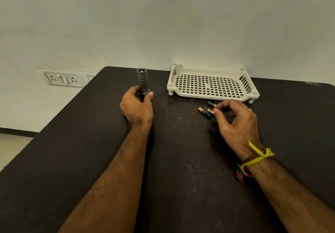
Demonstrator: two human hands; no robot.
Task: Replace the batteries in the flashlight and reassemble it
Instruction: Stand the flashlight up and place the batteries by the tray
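Note:
A grey metal flashlight [142, 80] stands upright on the dark table [90, 160], lens end up. My left hand [137, 105] grips its lower body. To the right, three small black and copper batteries lie on the table in front of a tray. One battery [204, 112] lies apart at the left. My right hand [235, 122] pinches the end of the far battery [211, 103] between thumb and fingertips. A third battery [210, 111] touches my thumb tip and is partly hidden by it.
A white perforated plastic tray [212, 85] on short legs stands at the back right, near the wall. A wall socket plate [63, 79] sits left of the table's far corner. A small pale object [250, 109] peeks out behind my right hand.

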